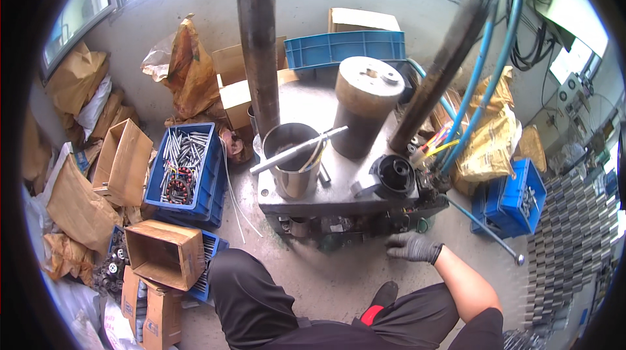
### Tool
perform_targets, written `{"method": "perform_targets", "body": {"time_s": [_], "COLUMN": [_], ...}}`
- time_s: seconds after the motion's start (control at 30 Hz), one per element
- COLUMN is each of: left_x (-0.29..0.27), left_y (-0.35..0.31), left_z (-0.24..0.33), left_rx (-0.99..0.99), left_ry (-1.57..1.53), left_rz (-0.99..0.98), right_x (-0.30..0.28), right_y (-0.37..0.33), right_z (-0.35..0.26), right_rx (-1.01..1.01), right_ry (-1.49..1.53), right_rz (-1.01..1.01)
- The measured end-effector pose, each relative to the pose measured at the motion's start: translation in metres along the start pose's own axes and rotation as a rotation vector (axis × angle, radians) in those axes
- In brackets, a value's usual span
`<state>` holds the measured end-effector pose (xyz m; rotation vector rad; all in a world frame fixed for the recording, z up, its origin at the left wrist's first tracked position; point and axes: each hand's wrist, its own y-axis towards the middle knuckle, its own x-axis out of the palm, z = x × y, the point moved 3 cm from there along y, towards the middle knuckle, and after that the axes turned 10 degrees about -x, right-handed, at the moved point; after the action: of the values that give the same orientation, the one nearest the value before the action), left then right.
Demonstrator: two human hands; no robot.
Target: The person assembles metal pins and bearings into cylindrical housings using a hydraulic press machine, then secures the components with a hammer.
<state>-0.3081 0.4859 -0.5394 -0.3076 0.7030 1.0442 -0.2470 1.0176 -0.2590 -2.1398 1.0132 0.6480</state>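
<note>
My right hand, in a dark grey glove, hangs in front of the press table's near edge, its fingers loosely stretched out and nothing visible in them. My left hand is out of sight. On the metal press table stands a shiny steel cylinder, open at the top, with a long silver rod lying slantwise across its rim. Behind it to the right rises a thick dark cylinder with a pale metal top. A black round housing sits at the table's right front, nearest my right hand.
Two dark columns rise from the table. A lever with a ball end juts out at right. Blue crates of shafts and an open carton stand left; another blue crate and stacked metal parts are right.
</note>
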Motion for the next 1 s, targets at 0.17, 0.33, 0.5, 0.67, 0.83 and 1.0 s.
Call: {"method": "perform_targets", "body": {"time_s": [0.17,0.33,0.5,0.67,0.83,1.0], "left_x": [-0.020,-0.057,-0.091,-0.127,-0.139,-0.136], "left_y": [-0.025,-0.083,-0.235,-0.389,-0.444,-0.406], "left_z": [0.034,0.061,0.037,0.039,0.047,0.020], "left_rx": [0.062,0.029,-0.213,-0.633,-0.816,-0.876], "left_ry": [0.037,0.078,0.117,-0.009,0.019,0.031], "left_rz": [-0.066,-0.052,0.072,-0.012,-0.026,-0.155], "right_x": [0.012,0.018,0.009,0.017,0.037,0.035], "right_y": [-0.030,-0.054,-0.074,-0.085,-0.072,-0.054], "right_z": [-0.030,-0.053,-0.075,-0.053,-0.040,-0.030], "right_rx": [-0.114,-0.092,-0.066,-0.144,0.043,0.024], "right_ry": [-0.067,-0.047,-0.074,0.009,0.188,0.165], "right_rz": [0.070,0.150,0.227,0.220,0.171,0.011]}}
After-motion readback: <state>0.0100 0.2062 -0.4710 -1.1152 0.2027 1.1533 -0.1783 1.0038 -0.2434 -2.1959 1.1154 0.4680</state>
